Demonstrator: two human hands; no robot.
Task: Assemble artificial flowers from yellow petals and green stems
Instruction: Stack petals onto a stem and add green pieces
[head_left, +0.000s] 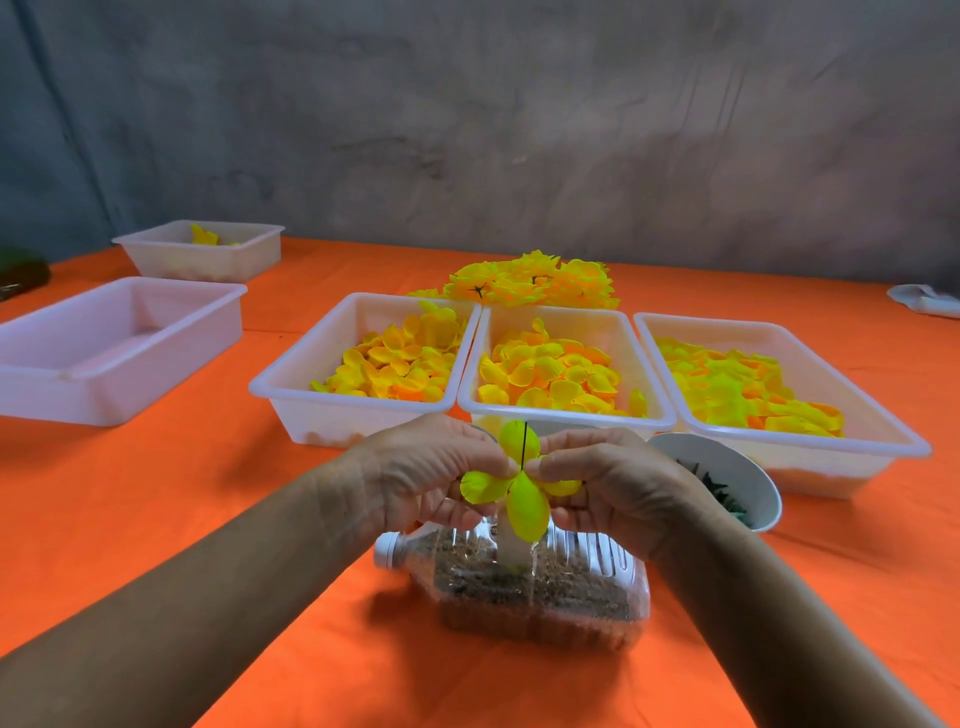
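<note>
Four-lobed yellow petal piece (511, 488), thin dark stem (523, 446) apparently through centre, both hands (519, 475) pinching it

Both bare forearms reach forward and meet in the middle. The left hand (441, 467) and right hand (613, 483) face each other, fingers (558, 460) curled inward, pinching, tips almost touching.

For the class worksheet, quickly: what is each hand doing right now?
Left hand: closed, pinching the yellow petal piece on the thin stem.
Right hand: closed, pinching the same petal piece from the other side.
</note>
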